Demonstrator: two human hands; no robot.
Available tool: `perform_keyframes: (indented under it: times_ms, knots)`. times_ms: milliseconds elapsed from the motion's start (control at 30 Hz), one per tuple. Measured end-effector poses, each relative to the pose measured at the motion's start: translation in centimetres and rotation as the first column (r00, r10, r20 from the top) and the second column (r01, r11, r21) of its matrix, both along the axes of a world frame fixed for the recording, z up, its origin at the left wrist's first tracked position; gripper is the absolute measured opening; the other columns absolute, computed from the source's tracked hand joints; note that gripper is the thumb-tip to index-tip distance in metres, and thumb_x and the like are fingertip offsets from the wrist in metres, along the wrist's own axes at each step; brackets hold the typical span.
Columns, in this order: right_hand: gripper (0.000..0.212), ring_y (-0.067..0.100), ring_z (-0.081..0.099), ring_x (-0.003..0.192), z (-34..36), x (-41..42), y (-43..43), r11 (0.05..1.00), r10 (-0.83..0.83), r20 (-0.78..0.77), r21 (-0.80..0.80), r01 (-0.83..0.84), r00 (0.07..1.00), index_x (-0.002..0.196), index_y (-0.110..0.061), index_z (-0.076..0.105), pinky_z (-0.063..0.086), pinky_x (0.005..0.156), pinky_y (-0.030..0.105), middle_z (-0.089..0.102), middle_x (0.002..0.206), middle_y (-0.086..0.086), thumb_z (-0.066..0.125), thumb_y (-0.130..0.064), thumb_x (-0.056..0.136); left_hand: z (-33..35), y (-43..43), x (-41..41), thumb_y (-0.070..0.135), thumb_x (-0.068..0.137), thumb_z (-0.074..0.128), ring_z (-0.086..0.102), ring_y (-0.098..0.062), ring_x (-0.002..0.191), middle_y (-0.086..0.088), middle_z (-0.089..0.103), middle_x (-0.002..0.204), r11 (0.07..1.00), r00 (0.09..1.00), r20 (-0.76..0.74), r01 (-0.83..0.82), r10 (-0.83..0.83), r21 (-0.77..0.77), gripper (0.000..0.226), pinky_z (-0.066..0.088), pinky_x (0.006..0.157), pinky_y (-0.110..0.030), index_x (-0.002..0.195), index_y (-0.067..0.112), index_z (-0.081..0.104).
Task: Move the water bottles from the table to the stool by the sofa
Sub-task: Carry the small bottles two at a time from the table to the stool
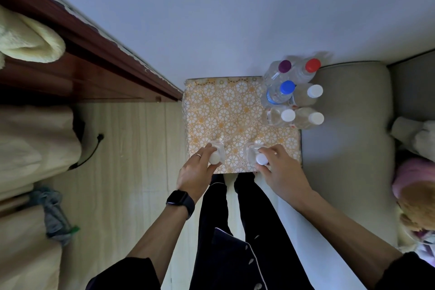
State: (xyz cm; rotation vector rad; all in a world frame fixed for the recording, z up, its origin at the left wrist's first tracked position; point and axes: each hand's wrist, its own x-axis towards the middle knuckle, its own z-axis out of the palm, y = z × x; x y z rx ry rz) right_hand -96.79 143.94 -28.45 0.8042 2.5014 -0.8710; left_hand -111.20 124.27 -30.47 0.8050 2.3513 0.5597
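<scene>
A square stool [235, 110] with a gold and white flower-pattern cover stands against the wall, beside the grey sofa [348, 125]. Several clear water bottles [293, 94] stand upright in a cluster at its far right corner, with purple, red, blue and white caps. My left hand [196, 172] grips a clear white-capped bottle [215, 156] upright at the stool's near edge. My right hand [280, 169] grips a second white-capped bottle [257, 156] upright, a little to the right of the first. Both bottle bases seem to touch the cover.
A dark wooden cabinet [82, 54] with a pale towel [28, 40] runs along the left. Beige bags and a black cable [91, 150] lie on the light wood floor. A plush toy [416, 195] sits on the sofa at right. My dark-trousered legs stand just before the stool.
</scene>
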Motion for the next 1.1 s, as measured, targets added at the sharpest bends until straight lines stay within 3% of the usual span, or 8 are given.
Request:
perform_keyframes:
  times_ms: [200, 367, 500, 667, 800, 933, 1100]
  knots:
    - [0.036, 0.034, 0.064, 0.081, 1.1, -1.5, 1.9, 0.999, -0.038, -0.019, 0.034, 0.039, 0.999, 0.123, -0.012, 0.062, 0.048, 0.065, 0.037, 0.055, 0.112, 0.008, 0.069, -0.026, 0.090, 1.1, 3.3, -2.1, 0.034, 0.102, 0.051, 0.064, -0.026, 0.102, -0.005, 0.065, 0.122, 0.991, 0.999, 0.042, 0.024, -0.018, -0.132, 0.039, 0.048, 0.076, -0.036, 0.137, 0.018, 0.045]
    - [0.038, 0.025, 0.066, 0.081, 3.4, -5.2, 4.6, 0.995, -0.066, -0.119, 0.062, 0.074, 0.991, 0.122, -0.012, 0.064, 0.047, 0.071, 0.031, 0.058, 0.113, 0.009, 0.073, -0.028, 0.089, 1.8, 7.4, -4.9, 0.033, 0.102, 0.050, 0.066, -0.028, 0.100, -0.010, 0.065, 0.124, 0.997, 0.999, 0.030, 0.035, -0.033, -0.069, 0.040, 0.054, 0.078, -0.041, 0.137, 0.016, 0.043]
    - [0.039, 0.027, 0.065, 0.086, 4.5, -9.3, 7.3, 0.991, -0.056, -0.175, 0.109, 0.076, 0.983, 0.122, -0.011, 0.064, 0.052, 0.079, 0.039, 0.058, 0.112, 0.010, 0.072, -0.030, 0.089, 1.4, 11.7, -7.6, 0.036, 0.102, 0.048, 0.069, -0.030, 0.088, -0.013, 0.068, 0.117, 0.997, 0.998, -0.024, 0.057, -0.058, -0.051, 0.040, 0.058, 0.074, -0.046, 0.137, 0.016, 0.041]
    - [0.034, 0.029, 0.062, 0.099, 4.5, -14.5, 10.4, 0.977, 0.012, -0.158, 0.211, 0.022, 0.987, 0.122, -0.015, 0.064, 0.045, 0.082, 0.036, 0.056, 0.118, 0.010, 0.066, -0.033, 0.093, 0.5, 16.3, -10.5, 0.030, 0.102, 0.050, 0.064, -0.026, 0.080, -0.015, 0.068, 0.112, 0.995, 0.994, -0.063, 0.092, -0.094, -0.027, 0.039, 0.047, 0.065, -0.033, 0.136, 0.012, 0.041]
    - [0.037, 0.032, 0.060, 0.109, 2.5, -17.7, 12.9, 0.968, 0.049, -0.152, 0.252, -0.010, 0.987, 0.126, -0.014, 0.062, 0.043, 0.090, 0.036, 0.056, 0.125, 0.012, 0.068, -0.028, 0.092, -0.9, 18.4, -11.9, 0.028, 0.102, 0.051, 0.064, -0.036, 0.090, -0.016, 0.060, 0.123, 0.999, 0.995, -0.087, 0.053, -0.052, 0.008, 0.037, 0.048, 0.066, -0.039, 0.133, 0.010, 0.044]
    - [0.035, 0.035, 0.058, 0.110, -0.1, -18.4, 14.2, 0.955, 0.104, -0.064, 0.284, -0.081, 0.993, 0.118, -0.005, 0.061, 0.045, 0.089, 0.039, 0.061, 0.119, 0.016, 0.070, -0.025, 0.090, -1.8, 19.5, -12.3, 0.029, 0.100, 0.056, 0.064, -0.041, 0.079, -0.012, 0.042, 0.141, 1.000, 0.990, -0.141, 0.011, -0.008, 0.019, 0.036, 0.054, 0.065, -0.045, 0.131, 0.013, 0.048]
    - [0.035, 0.035, 0.061, 0.106, -1.0, -18.2, 14.4, 0.946, 0.119, -0.073, 0.312, -0.090, 0.990, 0.116, -0.004, 0.061, 0.047, 0.089, 0.042, 0.063, 0.117, 0.016, 0.072, -0.023, 0.089, -1.8, 19.8, -12.1, 0.027, 0.100, 0.056, 0.063, -0.041, 0.076, -0.011, 0.040, 0.142, 1.000, 0.989, -0.149, 0.008, -0.008, 0.005, 0.036, 0.053, 0.064, -0.046, 0.132, 0.013, 0.048]
